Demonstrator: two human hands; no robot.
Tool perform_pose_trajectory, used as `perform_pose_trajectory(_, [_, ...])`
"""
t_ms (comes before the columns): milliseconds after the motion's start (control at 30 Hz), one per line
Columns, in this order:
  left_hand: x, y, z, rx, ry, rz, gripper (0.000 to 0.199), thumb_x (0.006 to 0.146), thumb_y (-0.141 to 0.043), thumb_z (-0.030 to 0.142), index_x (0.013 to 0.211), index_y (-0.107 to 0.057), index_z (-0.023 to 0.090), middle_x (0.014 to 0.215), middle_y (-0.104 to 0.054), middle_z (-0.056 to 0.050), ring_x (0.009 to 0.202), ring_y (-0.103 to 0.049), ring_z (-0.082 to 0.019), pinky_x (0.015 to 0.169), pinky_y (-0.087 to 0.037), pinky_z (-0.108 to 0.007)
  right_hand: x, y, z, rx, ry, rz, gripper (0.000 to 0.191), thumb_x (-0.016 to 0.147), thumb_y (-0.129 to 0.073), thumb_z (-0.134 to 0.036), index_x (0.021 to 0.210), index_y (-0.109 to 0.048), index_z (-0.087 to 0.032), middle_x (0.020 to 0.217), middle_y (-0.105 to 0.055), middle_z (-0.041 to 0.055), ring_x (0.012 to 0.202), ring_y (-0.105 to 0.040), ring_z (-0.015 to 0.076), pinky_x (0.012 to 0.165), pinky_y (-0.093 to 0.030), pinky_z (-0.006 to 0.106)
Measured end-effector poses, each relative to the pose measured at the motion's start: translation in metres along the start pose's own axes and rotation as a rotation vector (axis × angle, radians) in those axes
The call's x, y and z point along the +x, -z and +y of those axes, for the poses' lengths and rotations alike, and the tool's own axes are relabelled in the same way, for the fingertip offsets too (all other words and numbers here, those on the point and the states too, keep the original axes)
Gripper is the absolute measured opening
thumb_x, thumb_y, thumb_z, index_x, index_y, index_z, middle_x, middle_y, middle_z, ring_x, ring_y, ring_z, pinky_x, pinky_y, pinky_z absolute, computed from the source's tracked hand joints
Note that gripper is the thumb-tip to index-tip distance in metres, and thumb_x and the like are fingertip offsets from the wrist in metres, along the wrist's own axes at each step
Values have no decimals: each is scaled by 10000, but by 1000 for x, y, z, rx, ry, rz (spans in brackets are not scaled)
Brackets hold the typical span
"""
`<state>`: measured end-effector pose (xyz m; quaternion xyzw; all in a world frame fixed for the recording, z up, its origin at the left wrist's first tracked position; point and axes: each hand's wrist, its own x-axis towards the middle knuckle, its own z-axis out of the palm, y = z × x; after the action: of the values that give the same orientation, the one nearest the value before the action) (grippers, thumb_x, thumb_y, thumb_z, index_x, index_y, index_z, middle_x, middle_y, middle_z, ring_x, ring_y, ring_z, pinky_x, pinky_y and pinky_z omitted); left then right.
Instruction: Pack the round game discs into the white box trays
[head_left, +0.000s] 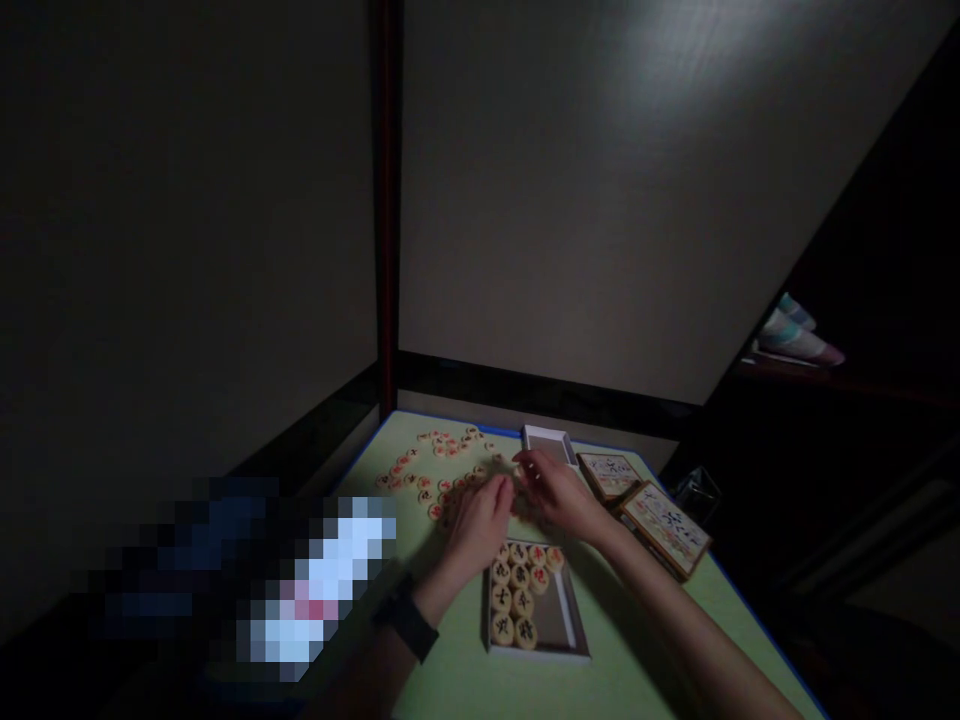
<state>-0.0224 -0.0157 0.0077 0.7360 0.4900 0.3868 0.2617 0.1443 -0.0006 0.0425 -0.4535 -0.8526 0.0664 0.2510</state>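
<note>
My left hand (480,520), with a dark watch (409,618) on its wrist, is over the loose round pieces (444,486) on the green table; its fingers are drawn together, and what they may hold is hidden. Just right of it, my right hand (553,490) hovers above more pieces with its fingers curled, too dark to tell what is between them. Nearer to me lies an open box (538,655). Round wooden pieces (523,602) with black and red characters fill its left side and its far row, while its right part shows bare bottom.
An empty white tray (549,443) rests at the table's far edge. Two printed boxes (609,474) (666,525) lie at the right, beside a dark clear-looking bag (699,493). Walls stand behind the table (450,680). A blurred-out bright patch covers the left.
</note>
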Motion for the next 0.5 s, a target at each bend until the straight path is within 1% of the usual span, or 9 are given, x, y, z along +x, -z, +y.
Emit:
perform_pose_trajectory(67, [3,-4,0,-220,13,-34,287,991,-379,270,936,-643,172,856,-711,-42,798,-648,-175,752,-496,-294,-27,4,-6,47,-2,46,274,895,-477,-134,1162,-499,-189,1015,-622,80,866,-595,183,755,-447,274])
perform_pose_trajectory(167, [4,-15,3,-575,72,-168,327,975,-451,381,886,-650,137,818,-688,-47,757,-626,-157,701,-496,-270,-53,1,-16,62,-6,105,216,896,-463,-139,1100,-504,-196,978,-617,74,859,-593,182,756,-461,279])
perform_pose_trajectory(200, [5,-18,4,-693,101,-204,336,953,-503,422,885,-653,129,838,-685,-52,770,-624,-153,714,-498,-269,-56,0,-17,64,-8,131,200,895,-464,-140,1081,-508,-195,976,-619,78,857,-595,183,756,-468,282])
perform_pose_trajectory(267, [6,-23,5,-902,155,-246,351,863,-648,473,921,-661,127,905,-682,-59,816,-624,-151,759,-499,-271,-59,-5,-18,79,-15,193,167,911,-462,-160,1065,-520,-192,985,-635,89,860,-607,187,764,-486,292])
perform_pose_trajectory(333, [9,-25,4,-1058,197,-267,395,748,-780,465,931,-669,133,930,-673,-59,834,-618,-146,780,-487,-265,-59,-9,-16,115,-34,267,157,949,-457,-210,1083,-536,-189,987,-664,93,849,-628,187,766,-507,298])
perform_pose_trajectory(400, [11,-25,1,-1175,226,-293,423,670,-850,440,906,-676,134,900,-659,-51,811,-605,-135,754,-470,-245,-59,-12,-12,145,-53,335,194,968,-469,-259,1129,-551,-189,1001,-694,93,822,-645,184,753,-528,301])
perform_pose_trajectory(500, [14,-23,-4,-1276,258,-313,409,632,-885,406,848,-672,131,841,-634,-29,766,-583,-113,716,-449,-223,-61,-13,-8,156,-69,439,240,955,-518,-285,1169,-586,-202,1022,-719,83,794,-661,183,724,-553,301])
